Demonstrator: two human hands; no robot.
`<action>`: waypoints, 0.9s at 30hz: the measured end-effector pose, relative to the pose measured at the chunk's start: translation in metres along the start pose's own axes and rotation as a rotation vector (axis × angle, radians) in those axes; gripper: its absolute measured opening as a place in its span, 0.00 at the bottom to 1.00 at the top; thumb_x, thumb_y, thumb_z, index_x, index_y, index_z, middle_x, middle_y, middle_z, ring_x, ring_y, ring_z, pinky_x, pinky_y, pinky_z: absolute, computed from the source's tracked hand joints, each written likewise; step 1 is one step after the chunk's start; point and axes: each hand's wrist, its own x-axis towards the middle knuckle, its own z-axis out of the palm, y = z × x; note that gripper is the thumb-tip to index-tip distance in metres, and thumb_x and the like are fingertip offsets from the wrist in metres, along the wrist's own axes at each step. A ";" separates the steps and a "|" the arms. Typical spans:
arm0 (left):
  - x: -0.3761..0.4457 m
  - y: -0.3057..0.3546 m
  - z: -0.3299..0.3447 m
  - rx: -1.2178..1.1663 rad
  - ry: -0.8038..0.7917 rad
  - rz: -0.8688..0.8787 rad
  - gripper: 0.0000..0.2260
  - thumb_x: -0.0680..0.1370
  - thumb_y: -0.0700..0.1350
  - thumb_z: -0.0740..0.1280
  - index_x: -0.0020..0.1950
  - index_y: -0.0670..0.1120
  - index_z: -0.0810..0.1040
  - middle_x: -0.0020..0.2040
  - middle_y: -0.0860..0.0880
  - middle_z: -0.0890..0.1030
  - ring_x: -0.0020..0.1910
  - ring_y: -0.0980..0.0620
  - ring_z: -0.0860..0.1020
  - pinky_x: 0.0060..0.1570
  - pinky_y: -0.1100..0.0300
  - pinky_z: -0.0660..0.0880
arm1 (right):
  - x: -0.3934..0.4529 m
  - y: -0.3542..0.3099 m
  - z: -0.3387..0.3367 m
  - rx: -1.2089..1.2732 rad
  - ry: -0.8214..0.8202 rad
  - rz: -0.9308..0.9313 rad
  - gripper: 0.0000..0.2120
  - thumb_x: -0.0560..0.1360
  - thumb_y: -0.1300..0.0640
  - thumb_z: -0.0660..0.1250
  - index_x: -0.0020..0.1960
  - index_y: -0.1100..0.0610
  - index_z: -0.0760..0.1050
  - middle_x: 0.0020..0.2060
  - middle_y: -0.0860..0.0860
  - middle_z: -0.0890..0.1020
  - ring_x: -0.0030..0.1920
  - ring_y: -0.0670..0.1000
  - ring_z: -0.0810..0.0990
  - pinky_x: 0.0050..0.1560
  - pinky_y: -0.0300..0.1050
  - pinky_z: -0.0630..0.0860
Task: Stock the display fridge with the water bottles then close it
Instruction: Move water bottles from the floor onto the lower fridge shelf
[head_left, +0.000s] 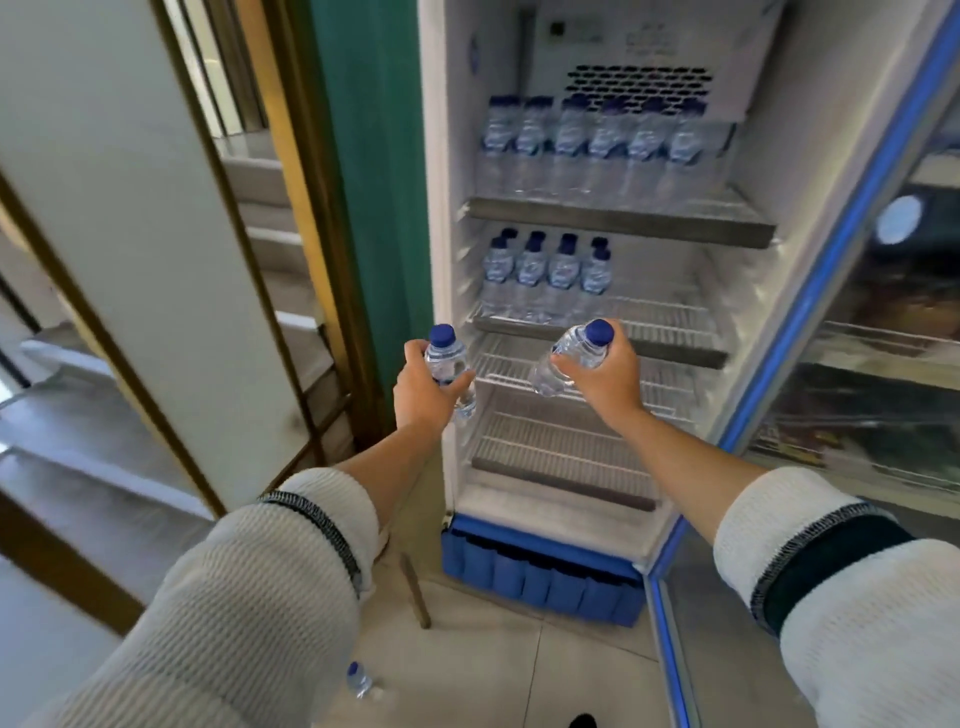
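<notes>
Starting nearest: one small clear plastic water bottle with a blue cap (358, 679) lies on the pale tiled floor (493, 675) by the person's feet, not yet picked up, so stock likely remains.

Both cream knit sleeves with dark cuff bands reach forward. Left hand (422, 391) is wrapped around the body of a clear blue-capped water bottle (447, 364), held upright, cap above the thumb, base poking out below the palm. It sits just outside the fridge's left wall edge. Right hand (605, 371) clamps a second clear blue-capped bottle (571, 356) near the shoulder, tilted, cap up-right, base pointing down-left away from the palm. One per hand probably halves the trips.

White display fridge with blue trim (540, 564) stands open; its blue-framed glass door (810, 322) swings right, clear of both arms. Both bottles hover in front of the white wire shelves (597, 374), the lower two of which look bare.

Further in, the middle shelf row of blue-capped bottles (545, 273) fills only the left side; right side is free, a likely drop spot. Top shelf row (592, 137) spans nearly the full width and looks done.

Door closing not yet due.
</notes>
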 end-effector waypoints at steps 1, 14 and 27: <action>0.009 0.008 0.016 -0.014 -0.016 0.008 0.25 0.72 0.48 0.75 0.62 0.46 0.67 0.55 0.49 0.79 0.49 0.53 0.78 0.49 0.58 0.74 | 0.011 0.006 -0.011 0.000 0.025 -0.004 0.22 0.65 0.61 0.79 0.52 0.54 0.71 0.42 0.46 0.77 0.40 0.42 0.75 0.41 0.26 0.69; 0.123 0.086 0.197 -0.061 -0.137 0.133 0.26 0.69 0.47 0.78 0.60 0.46 0.66 0.55 0.46 0.79 0.51 0.48 0.78 0.51 0.54 0.76 | 0.176 0.089 -0.098 -0.080 0.195 -0.035 0.25 0.66 0.57 0.79 0.57 0.57 0.72 0.51 0.56 0.78 0.48 0.51 0.75 0.53 0.42 0.72; 0.178 0.061 0.225 0.105 -0.150 0.165 0.30 0.70 0.53 0.76 0.66 0.49 0.67 0.49 0.54 0.78 0.41 0.56 0.78 0.48 0.56 0.77 | 0.241 0.138 -0.056 -0.192 0.071 0.019 0.26 0.65 0.60 0.79 0.58 0.61 0.72 0.53 0.57 0.77 0.51 0.52 0.74 0.55 0.41 0.68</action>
